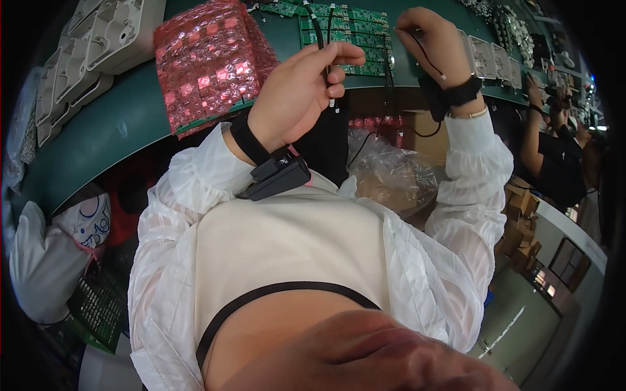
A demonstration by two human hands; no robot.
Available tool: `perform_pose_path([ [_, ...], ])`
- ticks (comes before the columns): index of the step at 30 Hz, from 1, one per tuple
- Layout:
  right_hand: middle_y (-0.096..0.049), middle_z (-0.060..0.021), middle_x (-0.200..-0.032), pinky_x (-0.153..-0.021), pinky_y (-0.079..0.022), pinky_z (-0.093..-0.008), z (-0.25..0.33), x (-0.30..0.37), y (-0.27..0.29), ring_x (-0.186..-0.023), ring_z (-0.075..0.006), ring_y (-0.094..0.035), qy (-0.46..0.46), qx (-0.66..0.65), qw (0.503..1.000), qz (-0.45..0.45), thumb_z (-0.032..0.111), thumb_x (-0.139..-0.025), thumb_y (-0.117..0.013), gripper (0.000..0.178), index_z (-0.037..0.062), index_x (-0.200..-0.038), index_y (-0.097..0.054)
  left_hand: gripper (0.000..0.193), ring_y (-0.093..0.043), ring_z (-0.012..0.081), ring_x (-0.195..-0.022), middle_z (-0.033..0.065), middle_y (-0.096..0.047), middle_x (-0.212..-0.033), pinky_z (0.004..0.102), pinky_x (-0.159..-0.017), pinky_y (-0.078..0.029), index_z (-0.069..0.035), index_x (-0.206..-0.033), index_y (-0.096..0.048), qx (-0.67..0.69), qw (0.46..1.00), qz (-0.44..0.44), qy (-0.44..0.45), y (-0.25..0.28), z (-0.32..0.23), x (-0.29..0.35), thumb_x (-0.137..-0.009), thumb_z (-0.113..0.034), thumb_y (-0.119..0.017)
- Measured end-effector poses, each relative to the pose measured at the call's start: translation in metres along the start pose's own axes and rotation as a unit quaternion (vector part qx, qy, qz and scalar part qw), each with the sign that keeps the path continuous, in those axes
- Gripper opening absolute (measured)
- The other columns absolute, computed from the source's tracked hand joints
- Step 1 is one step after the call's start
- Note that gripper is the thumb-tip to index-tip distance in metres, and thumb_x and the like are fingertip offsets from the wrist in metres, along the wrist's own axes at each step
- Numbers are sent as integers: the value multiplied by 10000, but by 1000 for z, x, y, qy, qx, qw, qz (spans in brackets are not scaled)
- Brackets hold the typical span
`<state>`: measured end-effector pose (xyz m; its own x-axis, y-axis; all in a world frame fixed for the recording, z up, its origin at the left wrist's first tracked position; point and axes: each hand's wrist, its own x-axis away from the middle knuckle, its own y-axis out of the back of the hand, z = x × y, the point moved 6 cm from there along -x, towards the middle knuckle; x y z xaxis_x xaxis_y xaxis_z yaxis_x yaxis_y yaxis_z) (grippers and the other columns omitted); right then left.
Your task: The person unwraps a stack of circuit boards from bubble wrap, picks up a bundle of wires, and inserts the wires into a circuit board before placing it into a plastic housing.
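Over the near edge of the green worktable, my left hand has its fingers closed round several thin black cables. White connectors tip these cables, some above the fingers and some hanging below. Farther right, my right hand is raised with its fingers curled. A short black cable runs from its fingers across the palm and ends in a small white tip. The fingertips are partly turned away. Between and beyond both hands lies a panel of green circuit boards.
Pink bubble wrap with boards beneath it lies left of my left hand. Pale plastic housings stand far left, and smaller white trays sit right. A clear plastic bag is below the table edge. Another person's arm reaches in at right.
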<state>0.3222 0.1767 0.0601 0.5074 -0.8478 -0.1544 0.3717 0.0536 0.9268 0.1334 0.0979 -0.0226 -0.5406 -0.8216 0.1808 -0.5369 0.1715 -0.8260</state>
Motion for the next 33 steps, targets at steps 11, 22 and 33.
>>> perform_pose_path([
  [11, -656, -194, -748, -648, -532, -420, -2, -26, -14, -716, -383, -669, -11, 34, 999, 7, 25, -809, -674, 59, 5, -854, -642, 329, -512, 212, -1308, 107, -569, -1379, 391, -1115, -397, -15, -1263, -586, 2, 999, -23, -40, 9, 0, -1, -1104, -239, -405],
  [22, -718, -118, -940, -716, -560, -338, -10, -18, -20, -847, -301, -716, 27, 40, 999, 14, 27, -878, -699, 104, 26, -968, -647, 324, -472, 222, -1353, 93, -562, -1387, 415, -1153, -350, -19, -1273, -571, 13, 999, -28, -40, 11, 2, -2, -1105, -238, -402],
  [33, -724, -130, -986, -743, -560, -369, -4, -11, -26, -887, -342, -705, 27, 116, 993, 21, 12, -884, -656, 178, 60, -1055, -648, 327, -483, 233, -1350, 100, -563, -1379, 409, -1136, -362, -18, -1265, -565, 12, 998, -55, -34, 15, 0, -2, -1108, -248, -395],
])
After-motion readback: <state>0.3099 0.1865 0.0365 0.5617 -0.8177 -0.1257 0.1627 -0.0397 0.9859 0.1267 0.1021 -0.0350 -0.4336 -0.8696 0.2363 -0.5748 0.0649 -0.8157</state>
